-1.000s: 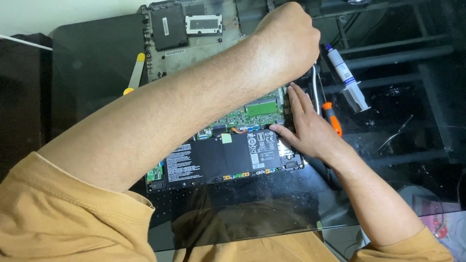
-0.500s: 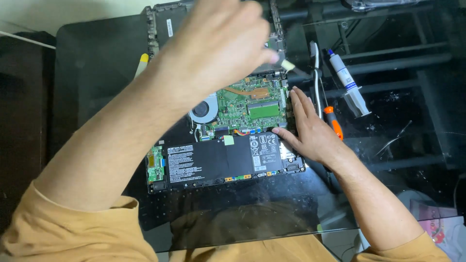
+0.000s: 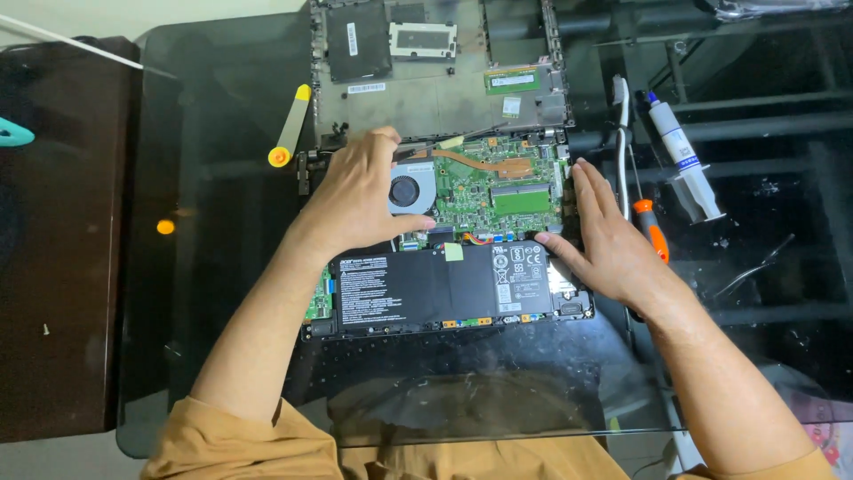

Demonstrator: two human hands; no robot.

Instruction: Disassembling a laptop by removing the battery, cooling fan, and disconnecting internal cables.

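Opened laptop [image 3: 444, 222] sits mid-counter [image 3: 222, 133] — left hand [image 3: 360, 200] lies palm-down by the fan [image 3: 407, 191], right hand [image 3: 609, 240] flat on its right edge, fingers loose, gripping nothing.

Home repair desk: glass table [image 3: 222, 133], opened laptop [image 3: 444, 196].

Bare forearms and hands, mustard-tan short sleeves at the shoulders.

glass table top [image 3: 222, 293], dark and reflective, with a yellow plastic pry tool [image 3: 290, 126] lying left of centre. to the right: white syringe with blue cap [image 3: 684, 160], orange-handled screwdriver [image 3: 651, 229], metal tweezers [image 3: 755, 267]. dark brown cabinet [image 3: 62, 267] along the far left edge.
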